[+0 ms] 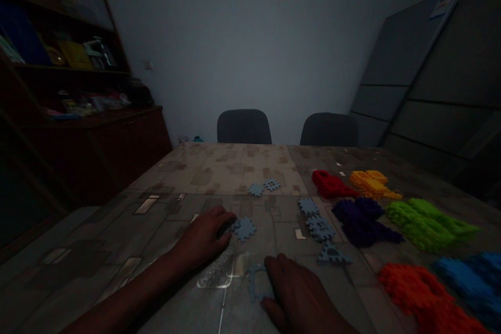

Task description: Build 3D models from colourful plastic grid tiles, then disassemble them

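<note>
My left hand [209, 232] rests low over the table, its thumb and fingers closed on the left edge of a flat grey-blue interlocking tile [245, 229] with toothed edges. Closer to me, my right hand [299, 289] grips the right side of a grey-blue square frame piece [252, 284] with an open middle; its fingers cover part of it. Beyond my left hand lie a solid grey-blue tile [255, 190] and a pierced tile [271, 184]. To the right are another solid tile [308, 206], a round-patterned piece [320, 228] and a triangular piece [334, 254].
Piles of similar pieces line the right side: red [331, 185], yellow [371, 183], purple [360, 219], green [425, 222], orange [418, 287] and blue [475, 276]. Two chairs [244, 126] stand behind the patterned table [172, 177]. A shelf unit [90, 125] is at left.
</note>
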### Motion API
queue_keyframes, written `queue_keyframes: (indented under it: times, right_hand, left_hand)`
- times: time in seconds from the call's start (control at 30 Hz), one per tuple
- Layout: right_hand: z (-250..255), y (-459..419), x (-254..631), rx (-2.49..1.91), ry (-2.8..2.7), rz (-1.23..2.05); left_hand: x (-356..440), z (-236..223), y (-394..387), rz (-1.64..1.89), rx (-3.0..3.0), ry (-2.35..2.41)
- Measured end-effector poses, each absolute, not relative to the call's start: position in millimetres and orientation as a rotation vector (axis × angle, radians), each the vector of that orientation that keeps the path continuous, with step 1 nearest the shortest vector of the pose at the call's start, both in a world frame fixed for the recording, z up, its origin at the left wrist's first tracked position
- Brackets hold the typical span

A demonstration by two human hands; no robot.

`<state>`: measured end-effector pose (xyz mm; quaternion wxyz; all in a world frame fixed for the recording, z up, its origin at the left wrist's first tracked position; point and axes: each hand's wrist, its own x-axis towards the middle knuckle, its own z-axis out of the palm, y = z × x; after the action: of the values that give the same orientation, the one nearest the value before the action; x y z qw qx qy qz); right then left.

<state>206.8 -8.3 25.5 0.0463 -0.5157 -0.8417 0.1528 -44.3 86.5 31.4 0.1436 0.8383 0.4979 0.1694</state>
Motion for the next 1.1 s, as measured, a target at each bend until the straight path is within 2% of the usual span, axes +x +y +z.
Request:
queue_keyframes:
  times: [0.3,0.57,0.77,0.93,1.1]
  right_hand:
    - [27.0,-11.4,234.6,-1.582,-2.535,0.706]
    - [34.3,-11.2,232.4,-1.567,-2.541,0.744]
    - [37.9,-7.7,241.6,-1.622,-2.568,0.678]
    - [28.2,-6.6,247.2,-1.512,-2.598,0.605]
    - [34.6,-6.2,244.4,-1.484,-2.593,0.675]
  left_hand:
    - [-52.5,29.4,94.3,0.644,2.112,1.479]
    - [-23.0,42.2,68.3,0.627,1.778,1.182]
    - [6.7,32.0,46.7,0.479,2.08,1.148]
    - [-2.7,35.8,53.7,0.564,2.266,1.22]
    - [-22.3,39.0,74.3,0.618,2.378,1.33]
